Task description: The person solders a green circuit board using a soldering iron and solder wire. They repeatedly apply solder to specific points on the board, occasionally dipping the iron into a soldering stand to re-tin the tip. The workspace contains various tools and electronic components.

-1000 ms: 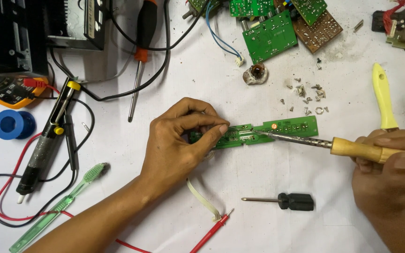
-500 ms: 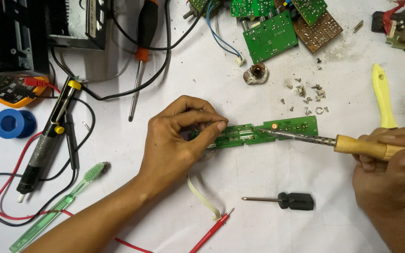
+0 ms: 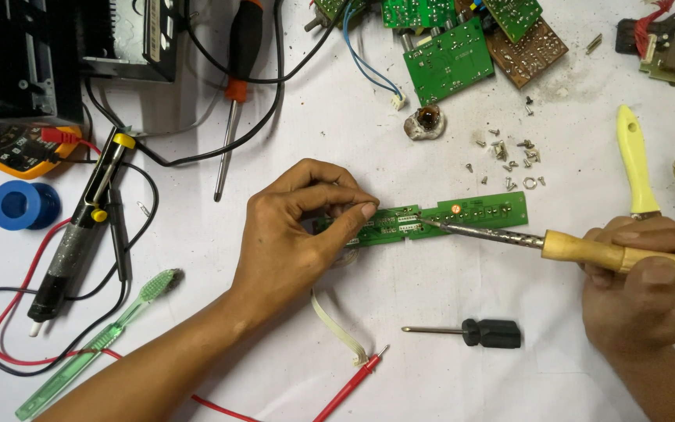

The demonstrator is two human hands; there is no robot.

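A narrow green circuit board [image 3: 470,215] lies on the white table in the middle of the head view. My left hand [image 3: 298,230] pinches its left end with thumb and fingers, pressing it down. My right hand [image 3: 646,285] grips the wooden handle of a soldering iron [image 3: 587,250]. The iron's metal tip touches the board near its middle, just right of my left fingertips. A flat pale ribbon cable [image 3: 337,324] trails from under my left hand toward the front edge.
A small black screwdriver [image 3: 470,334], red probe [image 3: 349,383], green toothbrush [image 3: 99,340] and desoldering pump [image 3: 76,234] lie near. Behind are loose screws [image 3: 509,152], green boards [image 3: 447,59], a long screwdriver [image 3: 232,94], a yellow tool [image 3: 636,160], a blue solder spool [image 3: 21,205] and a multimeter [image 3: 17,152].
The soldering iron's tip has slid slightly left along the board toward my left fingers. My left hand has stayed on the board.
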